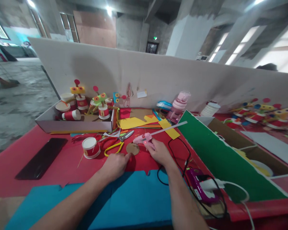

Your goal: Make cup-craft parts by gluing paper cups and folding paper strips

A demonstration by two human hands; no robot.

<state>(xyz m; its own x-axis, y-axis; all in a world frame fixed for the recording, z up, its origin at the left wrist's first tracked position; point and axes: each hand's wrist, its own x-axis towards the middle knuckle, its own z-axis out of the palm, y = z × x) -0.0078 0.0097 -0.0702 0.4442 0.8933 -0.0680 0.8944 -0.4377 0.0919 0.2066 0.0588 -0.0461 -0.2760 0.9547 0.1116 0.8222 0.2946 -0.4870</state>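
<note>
My right hand (160, 153) is wrapped round the handle of a pink hot glue gun (144, 139), with a long pale glue stick (169, 128) sticking out of its back. The gun's nozzle points left, just above a round cardboard disc (132, 148) on the red table cover. At the disc's lower left edge my left hand (116, 164) has its fingers closed and its fingertips on the disc. Yellow-and-red-handled scissors (117, 143) lie left of the disc. Beyond them stands a red and white paper cup (90, 148).
A black phone (42, 158) lies at the left. Paper-cup figures (103, 107) stand in a white box (78, 127) at the back left. Yellow paper (136, 122) lies behind the gun. A green-sided box (220, 159) and purple power strip (201, 185) with cables are on the right.
</note>
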